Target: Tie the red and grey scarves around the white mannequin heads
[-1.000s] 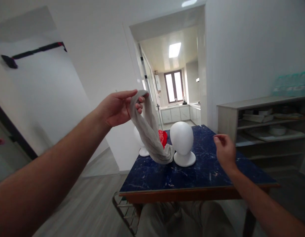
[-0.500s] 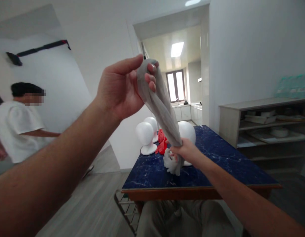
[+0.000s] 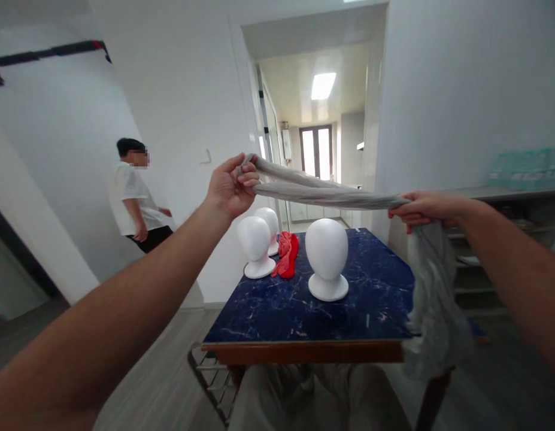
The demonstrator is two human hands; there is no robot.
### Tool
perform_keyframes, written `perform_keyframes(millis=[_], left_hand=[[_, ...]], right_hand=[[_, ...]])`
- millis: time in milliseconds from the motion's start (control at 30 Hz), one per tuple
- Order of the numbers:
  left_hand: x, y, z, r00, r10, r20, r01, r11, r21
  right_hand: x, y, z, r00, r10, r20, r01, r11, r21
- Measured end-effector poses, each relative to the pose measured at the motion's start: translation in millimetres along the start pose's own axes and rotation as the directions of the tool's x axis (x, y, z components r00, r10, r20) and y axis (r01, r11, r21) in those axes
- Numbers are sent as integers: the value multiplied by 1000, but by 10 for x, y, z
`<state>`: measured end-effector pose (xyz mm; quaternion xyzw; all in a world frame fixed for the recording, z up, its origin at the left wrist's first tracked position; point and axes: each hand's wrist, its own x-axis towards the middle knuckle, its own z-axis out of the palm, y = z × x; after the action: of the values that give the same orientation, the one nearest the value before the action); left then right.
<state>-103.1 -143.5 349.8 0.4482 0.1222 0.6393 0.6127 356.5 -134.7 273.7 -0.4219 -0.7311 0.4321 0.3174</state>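
A long grey scarf (image 3: 322, 193) is stretched sideways between my hands, above the table. My left hand (image 3: 234, 185) is closed round its folded, looped end. Gathered into a bunch, the other part passes through my closed right hand (image 3: 432, 208), and the loose tail hangs below it past the table's right side. Behind and below the stretched cloth stands a white foam mannequin head (image 3: 326, 251), upright on its round base. Neither hand touches it.
The dark blue marble-patterned table (image 3: 277, 317) also bears two more white heads (image 3: 254, 245) at the back left, beside red cloths (image 3: 286, 254). A shelf unit (image 3: 475, 193) with bottles (image 3: 524, 169) stands right. A person (image 3: 136, 203) is at the left, near the wall.
My right hand has moved right and up, drawing the scarf from a steep slant to nearly level. My left hand is lower. The person at left has moved right in view.
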Motion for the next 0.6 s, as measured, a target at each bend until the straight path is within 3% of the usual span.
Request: perform_keyframes(millis=[167,300,433,533,600], left_hand=[[373,-459,-422,993,-119,-9,117,990,-83],[703,-860,-669,988,-133,-79,118,978,-170],[1007,-1258,-858,958,-141,-249,78,966,-248],[1084,-1585,-1043,899,-167,-405,61,963,-263],[1021,-1791,-1209,871,-197,-449,77,959,-271]], right_hand=[[315,509,-182,994,-34,104,-1,946,323],[769,878,-52,996,-84,-10,71,772,632],[1245,1118,199,986,134,-94,2,560,828],[1513,1354,432,964,263,-27,-115,511,852],[1599,1548,604,952,302,43,-195,496,846]])
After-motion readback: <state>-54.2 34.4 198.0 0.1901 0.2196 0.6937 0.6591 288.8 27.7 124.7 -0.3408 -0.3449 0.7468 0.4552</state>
